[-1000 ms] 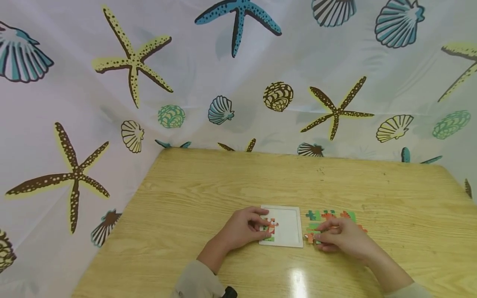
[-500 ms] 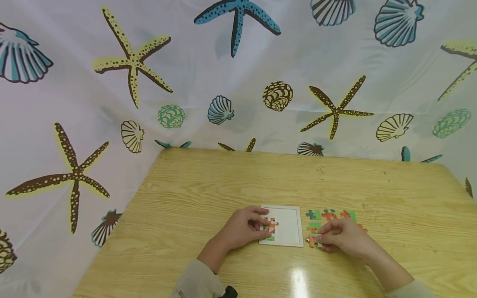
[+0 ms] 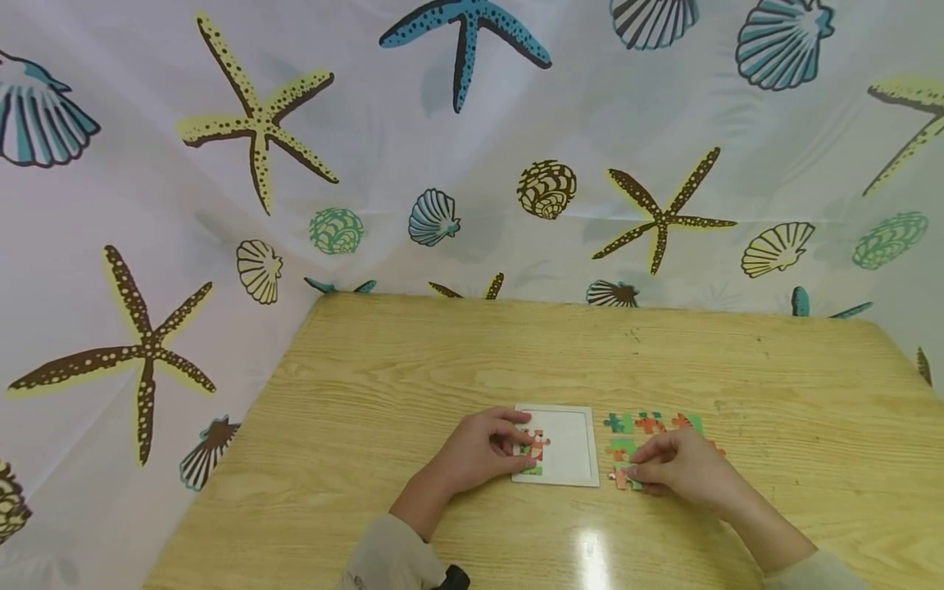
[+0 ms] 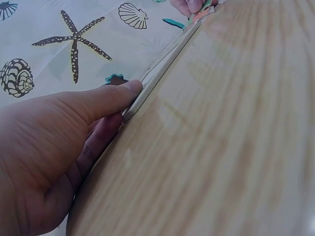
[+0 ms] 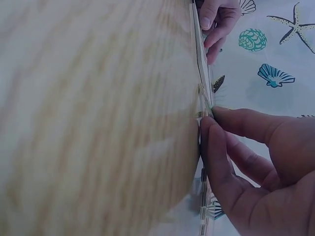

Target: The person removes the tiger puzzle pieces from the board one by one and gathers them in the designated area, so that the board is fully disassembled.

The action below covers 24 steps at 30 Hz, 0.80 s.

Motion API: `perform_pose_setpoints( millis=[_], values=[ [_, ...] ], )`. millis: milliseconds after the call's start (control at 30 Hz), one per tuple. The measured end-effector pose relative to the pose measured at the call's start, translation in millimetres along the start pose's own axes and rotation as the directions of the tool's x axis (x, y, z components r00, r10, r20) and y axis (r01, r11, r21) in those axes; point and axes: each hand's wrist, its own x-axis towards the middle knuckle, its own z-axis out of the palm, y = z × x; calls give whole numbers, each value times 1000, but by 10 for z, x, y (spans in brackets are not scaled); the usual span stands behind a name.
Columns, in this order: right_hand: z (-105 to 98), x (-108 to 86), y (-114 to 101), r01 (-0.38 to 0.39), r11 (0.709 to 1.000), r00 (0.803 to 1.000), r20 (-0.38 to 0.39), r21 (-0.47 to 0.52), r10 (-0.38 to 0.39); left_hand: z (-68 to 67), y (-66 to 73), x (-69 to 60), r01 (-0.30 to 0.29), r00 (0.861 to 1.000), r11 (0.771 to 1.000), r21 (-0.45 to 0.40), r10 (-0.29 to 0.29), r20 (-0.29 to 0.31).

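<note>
A pale square puzzle board [image 3: 571,451] lies on the table, with a few joined orange, white and green pieces [image 3: 537,449] along its left side. My left hand [image 3: 479,447] grips the board's left edge; the left wrist view has the thumb of this hand [image 4: 54,142] against the board's near corner. Just right of the board, my right hand [image 3: 686,471] pinches an orange and green piece [image 3: 621,478] between thumb and fingers. In the right wrist view that hand [image 5: 261,162] holds the thin piece [image 5: 207,104] tilted near the tabletop.
Several loose orange and green pieces [image 3: 649,423] lie in rows behind the right hand, some partly covered by it. The wooden table [image 3: 442,352] meets a white curtain [image 3: 487,246] printed with starfish and shells at its back and left.
The right hand and its piece have shifted slightly to the right, and the piece has turned a little. The left hand has stayed on the board.
</note>
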Motion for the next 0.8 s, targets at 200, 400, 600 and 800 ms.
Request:
perform_pose_setpoints(
  millis=[200,400,600,800],
  values=[
    [23,-23,-50,16,996,999,-32,-87,-19,1,-16,8,-16,1000,1000,-1,16,-10],
    [46,-27,-52,25,988,998,-55,-154,-34,6,-28,14,-19,1000,1000,7,19,-7],
    [52,-24,-31,49,984,997,-58,-172,-60,5,-21,14,-10,1000,1000,21,10,-9],
    [34,-34,-30,67,982,996,-40,-177,-75,11,-15,10,-15,1000,1000,15,15,-11]
  ],
)
